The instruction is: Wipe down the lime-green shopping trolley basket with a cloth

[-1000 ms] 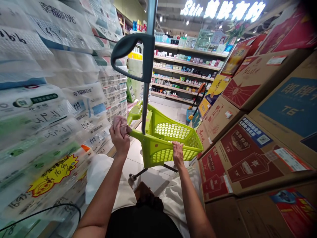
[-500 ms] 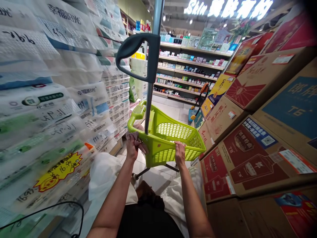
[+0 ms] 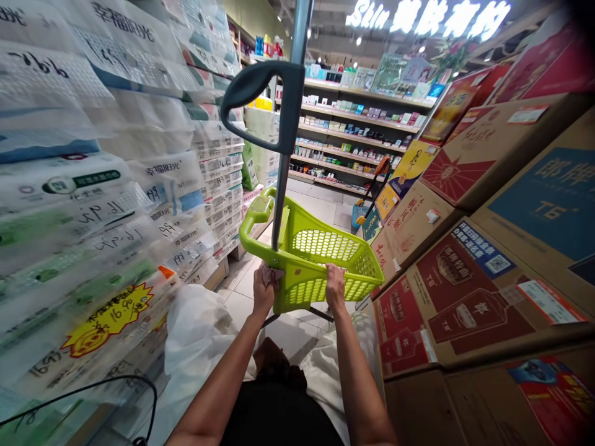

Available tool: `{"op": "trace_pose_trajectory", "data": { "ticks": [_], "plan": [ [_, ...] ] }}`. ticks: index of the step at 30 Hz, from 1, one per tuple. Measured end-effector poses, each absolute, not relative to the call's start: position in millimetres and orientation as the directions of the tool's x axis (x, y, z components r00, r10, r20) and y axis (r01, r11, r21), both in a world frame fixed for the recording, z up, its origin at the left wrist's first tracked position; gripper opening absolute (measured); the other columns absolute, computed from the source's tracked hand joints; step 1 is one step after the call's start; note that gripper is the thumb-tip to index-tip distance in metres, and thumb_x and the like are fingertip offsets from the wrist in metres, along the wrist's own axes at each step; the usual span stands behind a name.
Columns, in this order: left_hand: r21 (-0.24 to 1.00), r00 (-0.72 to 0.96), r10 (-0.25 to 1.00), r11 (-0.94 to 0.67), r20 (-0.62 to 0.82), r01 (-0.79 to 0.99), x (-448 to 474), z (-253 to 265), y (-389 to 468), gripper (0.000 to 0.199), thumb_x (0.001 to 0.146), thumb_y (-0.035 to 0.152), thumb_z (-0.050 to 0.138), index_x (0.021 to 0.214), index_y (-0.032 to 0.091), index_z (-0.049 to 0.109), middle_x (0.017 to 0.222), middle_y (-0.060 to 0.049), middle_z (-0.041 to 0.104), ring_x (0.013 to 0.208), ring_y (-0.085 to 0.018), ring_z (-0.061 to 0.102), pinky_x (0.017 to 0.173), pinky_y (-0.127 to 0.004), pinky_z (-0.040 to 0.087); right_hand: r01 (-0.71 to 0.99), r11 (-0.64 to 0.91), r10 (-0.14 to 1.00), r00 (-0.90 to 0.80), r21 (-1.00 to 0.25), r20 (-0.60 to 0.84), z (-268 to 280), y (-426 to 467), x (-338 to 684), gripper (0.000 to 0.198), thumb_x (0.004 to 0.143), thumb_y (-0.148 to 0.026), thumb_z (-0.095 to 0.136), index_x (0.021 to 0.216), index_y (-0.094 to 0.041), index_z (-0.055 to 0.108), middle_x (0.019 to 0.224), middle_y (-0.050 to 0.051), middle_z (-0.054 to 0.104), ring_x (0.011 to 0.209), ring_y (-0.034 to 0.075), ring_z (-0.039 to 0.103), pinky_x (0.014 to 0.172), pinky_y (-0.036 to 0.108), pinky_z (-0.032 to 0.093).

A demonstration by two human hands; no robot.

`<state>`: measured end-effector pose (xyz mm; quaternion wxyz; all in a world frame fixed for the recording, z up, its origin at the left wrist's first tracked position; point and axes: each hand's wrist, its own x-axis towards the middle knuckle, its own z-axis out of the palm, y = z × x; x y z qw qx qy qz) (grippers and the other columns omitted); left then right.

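In front of me stands a lime-green shopping cart (image 3: 297,260) with a perforated basket. A grey pole with a dark looped handle (image 3: 290,111) rises from its near end. My left hand (image 3: 264,291) is closed around a crumpled pinkish cloth (image 3: 270,276) and presses it against the cart's side near the handle end. My right hand (image 3: 335,286) grips the upper rim of the basket, its fingers over the edge. Nothing shows inside the part of the basket that I can see.
Plastic-wrapped paper packs (image 3: 162,179) are stacked high on the left. Printed cartons (image 3: 465,279) form a wall on the right. Shelves of small products (image 3: 353,130) stand at the back. Beside the cartons is a blue basket (image 3: 359,214). A black cable (image 3: 116,379) loops at lower left.
My left hand has moved with the cloth from the cart's green handle bar, right and slightly down, onto the basket's side. My right hand keeps its grip on the rim.
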<state>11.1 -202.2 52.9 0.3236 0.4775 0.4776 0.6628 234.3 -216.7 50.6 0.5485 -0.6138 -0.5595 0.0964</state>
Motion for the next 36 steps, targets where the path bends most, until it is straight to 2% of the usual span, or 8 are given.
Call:
{"op": "trace_pose_trajectory", "data": {
  "ticks": [3,8,15,20,23,25,30,36],
  "plan": [
    [0.936,-0.420,0.843,-0.350,0.335,0.043,14,57,-195,0.016,0.088,0.026,0.062,0.102,0.020,0.059,0.097,-0.005,0.059,0.091,-0.019,0.062,0.082,-0.032,0.056,0.580,0.307,0.827,0.230,-0.754,0.514,65,-217,215,0.055,0.108,-0.051,0.023,0.120,-0.022,0.069,0.125,0.010,0.071,0.125,0.024,0.060,0.130,0.057,0.017],
    [0.917,-0.335,0.857,-0.331,0.391,0.223,13,41,-208,0.026,0.089,0.027,0.063,0.115,0.021,0.062,0.103,-0.008,0.060,0.101,-0.024,0.061,0.095,-0.042,0.054,0.594,0.419,0.827,0.061,-0.687,0.558,94,-219,177,0.051,0.109,-0.045,0.023,0.127,-0.024,0.066,0.133,0.009,0.068,0.132,0.024,0.059,0.132,0.060,0.011],
    [0.740,-0.461,0.585,-0.455,0.668,0.495,-1,75,-211,0.041,0.099,0.034,0.054,0.136,0.017,0.058,0.133,-0.021,0.053,0.131,-0.031,0.052,0.115,-0.050,0.042,0.552,0.494,0.808,-0.006,-0.672,0.589,126,-196,139,0.051,0.110,-0.046,0.022,0.129,-0.026,0.065,0.131,0.007,0.069,0.130,0.022,0.059,0.132,0.052,0.016],
    [0.594,-0.284,0.563,-0.504,0.776,0.627,-18,91,-209,0.037,0.098,0.040,0.055,0.125,0.017,0.068,0.124,-0.019,0.059,0.123,-0.032,0.057,0.112,-0.050,0.044,0.574,0.425,0.835,0.050,-0.700,0.548,116,-190,124,0.057,0.109,-0.049,0.017,0.113,-0.023,0.068,0.113,0.008,0.073,0.112,0.023,0.063,0.117,0.046,0.035],
    [0.641,-0.419,0.507,-0.422,0.753,0.642,-32,114,-207,0.040,0.099,0.035,0.053,0.133,0.017,0.065,0.132,-0.020,0.057,0.132,-0.034,0.052,0.116,-0.051,0.040,0.569,0.407,0.839,0.076,-0.715,0.539,114,-195,122,0.057,0.109,-0.048,0.016,0.102,-0.023,0.067,0.101,0.006,0.072,0.101,0.022,0.062,0.103,0.042,0.040],
    [0.657,-0.421,0.537,-0.387,0.731,0.647,-41,134,-206,0.040,0.097,0.029,0.053,0.135,0.020,0.064,0.139,-0.018,0.056,0.136,-0.034,0.049,0.118,-0.052,0.037,0.582,0.411,0.833,0.073,-0.702,0.548,116,-199,123,0.056,0.108,-0.047,0.016,0.096,-0.024,0.065,0.095,0.005,0.070,0.097,0.022,0.061,0.100,0.040,0.039],
    [0.557,-0.149,0.692,-0.413,0.706,0.721,-62,169,-193,0.026,0.090,0.025,0.060,0.112,0.024,0.073,0.133,-0.011,0.066,0.125,-0.032,0.059,0.114,-0.051,0.041,0.622,0.413,0.824,0.055,-0.665,0.564,120,-208,125,0.055,0.108,-0.050,0.017,0.092,-0.024,0.062,0.089,0.003,0.067,0.092,0.021,0.060,0.098,0.040,0.036],
    [0.775,-0.272,0.787,-0.368,0.554,0.513,-74,179,-159,0.026,0.089,0.032,0.061,0.109,0.018,0.071,0.108,-0.010,0.071,0.105,-0.028,0.065,0.100,-0.044,0.052,0.627,0.418,0.812,0.067,-0.657,0.580,112,-207,144,0.059,0.108,-0.053,0.015,0.088,-0.024,0.062,0.084,0.002,0.065,0.088,0.021,0.059,0.097,0.040,0.035]
  ]
}}
